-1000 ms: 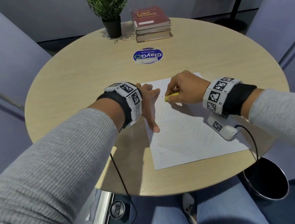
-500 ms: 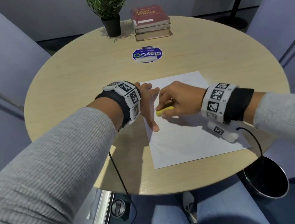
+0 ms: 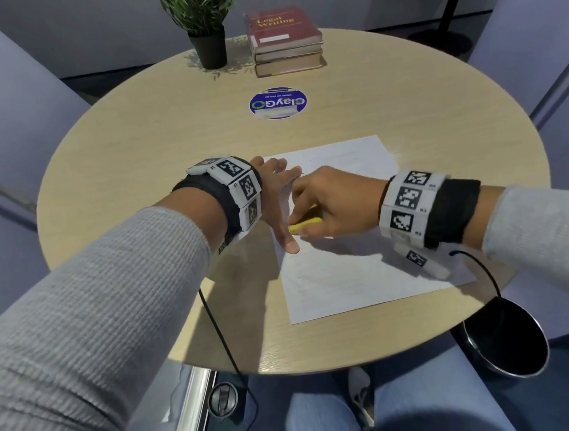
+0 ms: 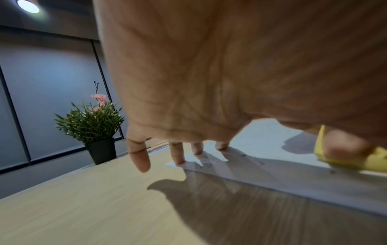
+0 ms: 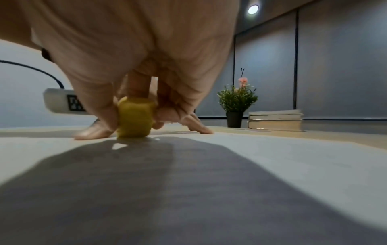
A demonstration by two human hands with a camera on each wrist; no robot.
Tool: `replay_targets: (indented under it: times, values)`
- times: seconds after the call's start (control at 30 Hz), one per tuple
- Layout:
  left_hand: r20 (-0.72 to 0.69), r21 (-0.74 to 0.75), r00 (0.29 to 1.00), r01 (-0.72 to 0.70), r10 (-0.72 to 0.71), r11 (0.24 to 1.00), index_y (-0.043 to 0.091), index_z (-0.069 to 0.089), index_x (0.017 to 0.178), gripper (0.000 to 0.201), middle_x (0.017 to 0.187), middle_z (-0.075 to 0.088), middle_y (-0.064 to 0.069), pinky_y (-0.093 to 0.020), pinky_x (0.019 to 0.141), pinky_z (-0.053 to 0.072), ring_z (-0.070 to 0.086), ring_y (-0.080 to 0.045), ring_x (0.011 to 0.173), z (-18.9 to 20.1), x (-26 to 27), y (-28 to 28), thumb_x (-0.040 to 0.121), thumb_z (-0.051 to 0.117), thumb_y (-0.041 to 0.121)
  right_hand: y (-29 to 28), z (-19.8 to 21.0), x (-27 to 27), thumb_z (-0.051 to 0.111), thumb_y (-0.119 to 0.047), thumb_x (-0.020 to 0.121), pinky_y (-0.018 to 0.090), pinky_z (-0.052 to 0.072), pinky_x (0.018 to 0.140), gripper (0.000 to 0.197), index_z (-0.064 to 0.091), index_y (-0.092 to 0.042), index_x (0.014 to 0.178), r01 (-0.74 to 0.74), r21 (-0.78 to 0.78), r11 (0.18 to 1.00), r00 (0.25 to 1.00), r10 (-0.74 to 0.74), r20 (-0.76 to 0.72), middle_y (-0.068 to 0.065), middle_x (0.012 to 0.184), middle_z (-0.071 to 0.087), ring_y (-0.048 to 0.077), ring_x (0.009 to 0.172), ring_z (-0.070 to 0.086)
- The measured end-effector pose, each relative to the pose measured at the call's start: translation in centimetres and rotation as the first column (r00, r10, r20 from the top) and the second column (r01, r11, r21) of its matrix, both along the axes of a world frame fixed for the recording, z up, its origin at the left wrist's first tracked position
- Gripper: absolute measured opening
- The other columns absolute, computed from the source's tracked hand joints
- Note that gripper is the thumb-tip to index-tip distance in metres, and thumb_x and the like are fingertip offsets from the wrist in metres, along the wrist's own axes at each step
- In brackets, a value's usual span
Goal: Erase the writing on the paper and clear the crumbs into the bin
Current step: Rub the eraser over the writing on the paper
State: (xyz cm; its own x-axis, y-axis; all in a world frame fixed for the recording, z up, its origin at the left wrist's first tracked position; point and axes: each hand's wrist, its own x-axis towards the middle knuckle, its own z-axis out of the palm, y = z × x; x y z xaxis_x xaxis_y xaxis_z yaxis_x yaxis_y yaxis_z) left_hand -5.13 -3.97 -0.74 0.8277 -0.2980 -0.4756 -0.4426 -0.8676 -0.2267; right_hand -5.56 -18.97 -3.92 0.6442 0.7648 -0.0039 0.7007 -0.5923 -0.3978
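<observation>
A white sheet of paper lies on the round wooden table in front of me. My left hand lies flat with straight fingers pressing the paper's left edge. My right hand pinches a yellow eraser against the paper, just right of my left thumb. The right wrist view has the eraser standing on the sheet between thumb and fingers. Small dark crumbs dot the paper near my left fingers. A black bin stands on the floor below the table's near right edge.
A potted plant and a stack of books stand at the table's far edge. A blue round sticker lies mid-table. A cable hangs from my right wrist toward the bin. My knees sit under the near edge.
My right hand has slid the eraser down and to the left across the paper, toward my left thumb. The left hand stays flat on the sheet's edge.
</observation>
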Motion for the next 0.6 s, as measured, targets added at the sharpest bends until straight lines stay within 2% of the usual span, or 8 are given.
replay_targets:
  times: [0.07,0.13,0.2,0.27,0.37,0.43,0.5,0.6]
  values:
    - [-0.001,-0.002,1.000,0.001,-0.001,1.000,0.027,0.003,0.151,0.126,0.156,0.010,-0.002,-0.046,0.111,0.018,0.015,-0.027,0.142,0.0,0.0,0.0,0.055,0.069,0.075,-0.4,0.2,0.8,0.071,-0.029,0.081,0.018,0.040,0.068,0.020,0.078,-0.016,0.094,0.108,0.020,0.994,0.994,-0.108,-0.022,-0.005,0.084,0.066,0.009,0.073,0.056]
    - [0.029,0.002,0.999,0.018,-0.018,1.000,0.025,0.007,0.151,0.122,0.156,0.013,-0.004,-0.044,0.110,0.018,0.018,-0.027,0.140,0.0,-0.3,-0.2,0.058,0.069,0.074,-0.5,0.3,1.3,0.069,-0.029,0.081,0.024,0.042,0.072,0.020,0.078,-0.017,0.095,0.190,-0.001,0.982,0.981,-0.189,0.050,-0.001,0.090,0.067,0.015,0.080,0.058]
    - [0.027,0.016,0.999,0.021,-0.022,1.000,0.025,0.005,0.151,0.121,0.157,0.010,-0.004,-0.043,0.111,0.017,0.015,-0.025,0.142,0.1,-0.4,-0.3,0.060,0.069,0.072,-0.1,0.1,0.6,0.068,-0.026,0.079,0.028,0.046,0.072,0.018,0.078,-0.015,0.091,0.105,-0.007,0.995,0.993,-0.104,0.059,0.001,0.089,0.068,0.016,0.077,0.056]
    - [0.004,0.015,1.000,0.004,-0.004,1.000,0.026,0.000,0.152,0.124,0.158,0.005,-0.003,-0.045,0.112,0.015,0.010,-0.026,0.144,0.1,-0.2,-0.2,0.060,0.069,0.072,0.1,0.3,-0.1,0.071,-0.024,0.079,0.026,0.047,0.071,0.016,0.078,-0.015,0.089,0.037,-0.003,0.999,0.999,-0.036,0.011,-0.004,0.083,0.065,0.009,0.070,0.052]
    - [0.018,-0.011,1.000,0.013,-0.013,1.000,0.026,0.007,0.151,0.121,0.154,0.016,-0.003,-0.044,0.110,0.019,0.019,-0.027,0.140,-0.1,-0.1,0.0,0.058,0.069,0.074,-0.4,0.6,0.9,0.070,-0.026,0.080,0.027,0.046,0.075,0.019,0.078,-0.016,0.093,0.165,0.007,0.986,0.986,-0.165,0.036,-0.003,0.087,0.064,0.012,0.078,0.056]
    - [0.016,-0.012,1.000,0.015,-0.014,1.000,0.028,0.006,0.150,0.121,0.154,0.016,-0.003,-0.044,0.111,0.019,0.018,-0.027,0.140,-0.2,-0.1,-0.1,0.058,0.070,0.072,-0.4,0.3,0.7,0.069,-0.025,0.079,0.029,0.047,0.075,0.019,0.078,-0.014,0.092,0.134,-0.005,0.991,0.988,-0.134,0.072,-0.001,0.089,0.064,0.014,0.078,0.054]
    - [0.000,-0.004,1.000,-0.004,0.004,1.000,0.027,-0.001,0.152,0.127,0.157,0.007,-0.002,-0.046,0.113,0.015,0.012,-0.027,0.143,-0.3,0.1,-0.1,0.057,0.070,0.074,-0.3,0.1,-0.1,0.071,-0.024,0.078,0.027,0.047,0.072,0.018,0.078,-0.013,0.091,0.049,0.002,0.999,0.999,-0.049,0.009,-0.004,0.084,0.062,0.012,0.074,0.053]
    - [-0.004,-0.021,1.000,0.003,-0.003,1.000,0.025,0.005,0.151,0.127,0.154,0.017,-0.004,-0.044,0.111,0.019,0.019,-0.028,0.140,-0.5,0.4,0.0,0.055,0.071,0.074,-0.7,0.6,0.6,0.072,-0.027,0.079,0.026,0.048,0.072,0.019,0.078,-0.015,0.093,0.130,0.023,0.991,0.991,-0.129,-0.036,-0.001,0.085,0.068,0.013,0.076,0.060]
